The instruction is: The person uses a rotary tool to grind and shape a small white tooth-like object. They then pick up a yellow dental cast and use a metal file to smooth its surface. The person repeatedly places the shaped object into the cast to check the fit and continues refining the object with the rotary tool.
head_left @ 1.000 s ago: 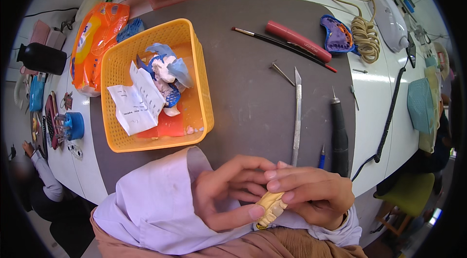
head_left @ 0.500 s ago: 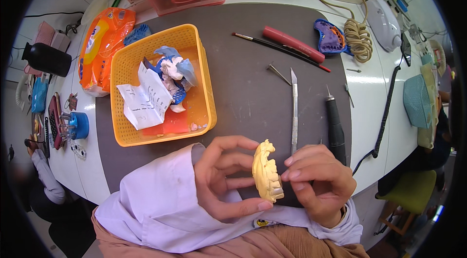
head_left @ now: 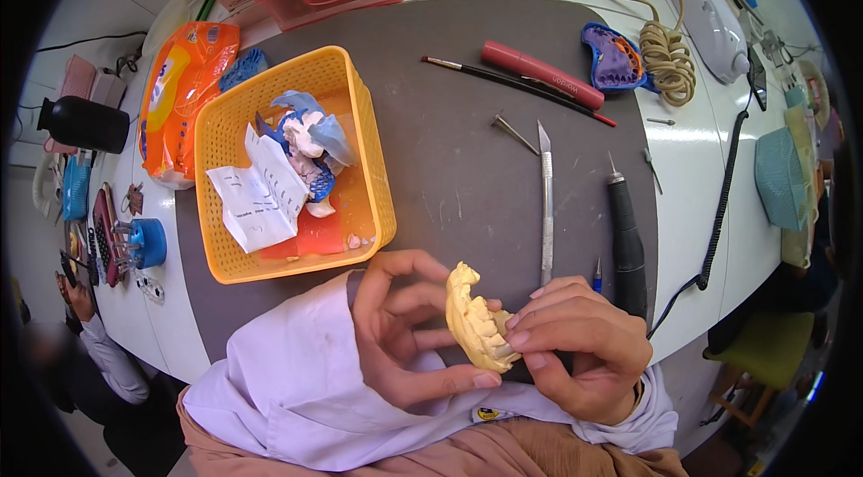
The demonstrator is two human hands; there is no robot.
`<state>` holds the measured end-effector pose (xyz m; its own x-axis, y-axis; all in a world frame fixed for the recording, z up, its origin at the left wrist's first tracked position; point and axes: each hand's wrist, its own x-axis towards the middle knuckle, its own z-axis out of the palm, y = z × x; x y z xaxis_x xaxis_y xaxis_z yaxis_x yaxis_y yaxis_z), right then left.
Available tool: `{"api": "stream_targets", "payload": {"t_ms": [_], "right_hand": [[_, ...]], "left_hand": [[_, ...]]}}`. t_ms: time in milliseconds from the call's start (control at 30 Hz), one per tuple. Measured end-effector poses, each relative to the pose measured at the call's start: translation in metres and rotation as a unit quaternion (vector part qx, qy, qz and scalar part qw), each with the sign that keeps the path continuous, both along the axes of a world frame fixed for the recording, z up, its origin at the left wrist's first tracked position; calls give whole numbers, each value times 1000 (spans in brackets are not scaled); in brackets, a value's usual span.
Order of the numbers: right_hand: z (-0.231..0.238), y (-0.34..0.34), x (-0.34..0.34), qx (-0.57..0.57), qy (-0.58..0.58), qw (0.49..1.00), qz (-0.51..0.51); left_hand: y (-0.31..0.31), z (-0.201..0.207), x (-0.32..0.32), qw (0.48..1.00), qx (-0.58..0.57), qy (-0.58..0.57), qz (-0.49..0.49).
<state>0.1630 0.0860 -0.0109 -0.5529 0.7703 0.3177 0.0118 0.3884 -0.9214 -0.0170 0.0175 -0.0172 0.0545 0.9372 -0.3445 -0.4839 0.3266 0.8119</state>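
Note:
A yellow plaster dental cast (head_left: pixel 469 322) is held up on its side near the table's front edge, its row of teeth facing right. My left hand (head_left: pixel 395 333) grips it between thumb and fingers from the left. From the other side, my right hand (head_left: pixel 589 347) has its thumb and fingertips pinched against the lower teeth, where a greyish, shinier tooth shows; the fingertips partly cover it. Beyond the right hand lies a craft knife (head_left: pixel 547 207) with a silver handle. A black handpiece (head_left: pixel 625 248) with a thin tip rests right of the knife.
A yellow plastic basket (head_left: pixel 385 198) with paper and impression pieces stands left. A brush (head_left: pixel 503 81), a dark-pink tube (head_left: pixel 539 72) and a blue tray with purple impression (head_left: pixel 614 59) lie farther off. An orange wipes pack (head_left: pixel 180 99) is far left. A person's hand (head_left: pixel 81 299) shows at the left edge.
My right fingers have come in from beside the cast to press against its lower teeth. The cast has shifted slightly left and tilted. The view has moved a little.

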Motion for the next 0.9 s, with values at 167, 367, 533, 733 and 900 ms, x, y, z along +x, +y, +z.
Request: {"api": "stream_targets", "payload": {"t_ms": [167, 367, 533, 733, 900], "right_hand": [[0, 0, -1, 2, -2, 1000, -1], [0, -2, -1, -25, -7, 1000, 0], [1, -5, 0, -94, 13, 995, -7], [4, -1, 0, -80, 12, 997, 0], [5, 0, -2, -22, -36, 999, 5]], "left_hand": [[-1, -4, 1, 1000, 10, 5, 12], [0, 0, 2, 1000, -12, -7, 9], [2, 3, 3, 999, -38, -29, 8], [1, 7, 4, 996, -70, -53, 27], [4, 0, 6, 994, -54, -71, 61]]}}
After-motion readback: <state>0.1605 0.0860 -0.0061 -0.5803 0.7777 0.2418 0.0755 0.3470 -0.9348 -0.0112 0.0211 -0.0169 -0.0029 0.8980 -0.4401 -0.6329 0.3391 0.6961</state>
